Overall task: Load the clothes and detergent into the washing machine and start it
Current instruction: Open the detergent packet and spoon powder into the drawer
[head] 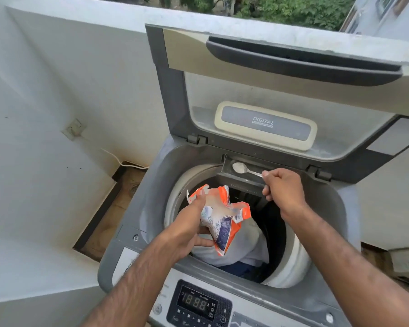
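Over the open drum of the washing machine (347, 208), the left hand (194, 223) grips the one orange detergent packet (222, 223), its long axis running near to far with the torn mouth at the far end, above the clothes (246, 246), one pale piece and one dark blue. Further right, the single spoon (242, 168) lies left to right over the detergent drawer (236, 179) at the drum's back rim, bowl pointing left, handle pinched in the right hand (283, 187); the two hands are apart
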